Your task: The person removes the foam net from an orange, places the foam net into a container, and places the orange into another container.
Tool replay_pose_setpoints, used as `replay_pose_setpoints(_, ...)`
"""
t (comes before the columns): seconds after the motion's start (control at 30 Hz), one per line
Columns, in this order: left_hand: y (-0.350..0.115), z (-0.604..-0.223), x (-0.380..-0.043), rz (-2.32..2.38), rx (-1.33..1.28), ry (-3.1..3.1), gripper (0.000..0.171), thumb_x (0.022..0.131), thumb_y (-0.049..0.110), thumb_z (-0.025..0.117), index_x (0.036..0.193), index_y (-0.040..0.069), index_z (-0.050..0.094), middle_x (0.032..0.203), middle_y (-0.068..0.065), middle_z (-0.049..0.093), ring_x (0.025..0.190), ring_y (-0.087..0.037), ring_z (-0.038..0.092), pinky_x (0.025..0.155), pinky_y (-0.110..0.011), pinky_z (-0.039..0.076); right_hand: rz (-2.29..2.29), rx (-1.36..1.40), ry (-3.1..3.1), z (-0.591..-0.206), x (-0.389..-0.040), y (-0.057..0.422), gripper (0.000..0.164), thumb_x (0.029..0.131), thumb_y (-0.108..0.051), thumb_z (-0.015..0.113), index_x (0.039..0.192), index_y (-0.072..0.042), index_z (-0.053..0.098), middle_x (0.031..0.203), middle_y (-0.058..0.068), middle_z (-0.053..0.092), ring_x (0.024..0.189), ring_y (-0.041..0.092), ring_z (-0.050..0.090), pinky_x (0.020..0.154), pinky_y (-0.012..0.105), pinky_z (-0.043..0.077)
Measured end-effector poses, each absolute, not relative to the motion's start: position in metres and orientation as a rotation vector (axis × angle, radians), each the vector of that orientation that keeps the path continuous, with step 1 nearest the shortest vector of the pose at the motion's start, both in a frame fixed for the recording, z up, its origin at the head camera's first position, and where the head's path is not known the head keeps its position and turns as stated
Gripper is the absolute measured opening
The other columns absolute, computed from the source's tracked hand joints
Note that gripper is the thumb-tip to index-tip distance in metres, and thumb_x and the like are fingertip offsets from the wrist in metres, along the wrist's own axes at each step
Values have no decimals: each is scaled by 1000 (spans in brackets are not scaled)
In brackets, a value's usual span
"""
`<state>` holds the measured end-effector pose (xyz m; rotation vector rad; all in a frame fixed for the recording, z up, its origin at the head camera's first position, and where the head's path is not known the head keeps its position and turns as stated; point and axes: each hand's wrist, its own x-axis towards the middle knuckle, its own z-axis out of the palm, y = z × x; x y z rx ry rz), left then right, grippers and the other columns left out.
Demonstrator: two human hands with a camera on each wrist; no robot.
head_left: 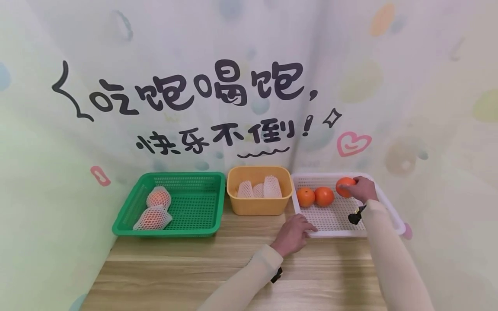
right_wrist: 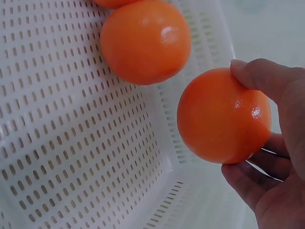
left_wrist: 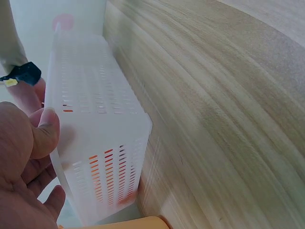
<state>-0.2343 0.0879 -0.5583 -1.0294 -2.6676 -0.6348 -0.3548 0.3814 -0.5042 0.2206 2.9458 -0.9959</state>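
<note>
My right hand [head_left: 365, 189] holds an orange [right_wrist: 221, 117] near the far right corner of the white perforated basket [head_left: 342, 233]. The thumb lies across the top of the fruit and the fingers sit beneath it. Two more oranges, one at the left wall [head_left: 305, 197] and one beside it [head_left: 324, 196], lie in the basket's far left part. At the near left corner my left hand [head_left: 292, 235] grips the basket's rim. In the left wrist view, its thumb [left_wrist: 46, 131] presses the rim from outside, with the other fingers on the inner side.
A yellow bin [head_left: 258, 207] with several white foam net sleeves [head_left: 272, 187] stands left of the white basket. Farther left is a green basket [head_left: 165, 233] holding two fruits in foam nets [head_left: 158, 198]. All stand on a wooden table [head_left: 218, 263] against a printed curtain [head_left: 186, 43].
</note>
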Motion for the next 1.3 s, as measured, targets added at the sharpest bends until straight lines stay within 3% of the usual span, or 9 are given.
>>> replay_pose_setpoints(0.13, 88, -558, -235, -647, -1028, -2674, 30, 88, 11, 76, 113, 28, 79, 102, 13, 76, 103, -7, 59, 103, -21, 45, -1021, 249, 2902, -517, -364, 386, 51, 90, -39, 72, 111, 6, 60, 91, 15, 58, 87, 32, 52, 67, 33, 46)
replay_pose_setpoints(0.27, 88, -557, -234, -661, -1026, -2694, 31, 88, 10, 76, 113, 28, 79, 101, 13, 75, 102, -6, 59, 101, -21, 46, -984, 270, 2853, -534, -375, 394, 53, 88, -45, 75, 106, 2, 60, 85, 9, 55, 83, 29, 53, 65, 32, 46)
replay_pose_setpoints(0.47, 88, -555, -232, -671, -1010, -2727, 32, 87, 10, 77, 113, 29, 79, 98, 13, 73, 101, -6, 57, 100, -20, 45, -918, 288, 2787, -555, -389, 404, 79, 85, -58, 75, 123, 8, 58, 112, 25, 63, 95, 36, 58, 78, 42, 54)
replay_pose_setpoints(0.63, 88, -554, -233, -668, -1002, -2739, 32, 88, 11, 76, 113, 30, 79, 100, 14, 74, 102, -5, 57, 101, -20, 45, -850, 270, 2786, -559, -389, 404, 92, 87, -62, 69, 135, 14, 49, 134, 36, 56, 108, 44, 59, 94, 56, 54)
replay_pose_setpoints(1.1, 89, -555, -235, -655, -1008, -2740, 33, 87, 11, 76, 113, 31, 78, 100, 17, 74, 102, -4, 57, 100, -19, 44, -823, 227, 2697, -541, -377, 396, 93, 95, -63, 55, 145, 13, 39, 141, 37, 48, 116, 47, 54, 101, 61, 50)
replay_pose_setpoints(1.3, 89, -556, -234, -663, -997, -2735, 35, 85, 9, 78, 113, 31, 78, 100, 17, 74, 102, -3, 57, 102, -20, 43, -845, 211, 2661, -536, -376, 396, 98, 98, -63, 51, 153, 14, 26, 152, 40, 35, 130, 54, 46, 108, 66, 44)
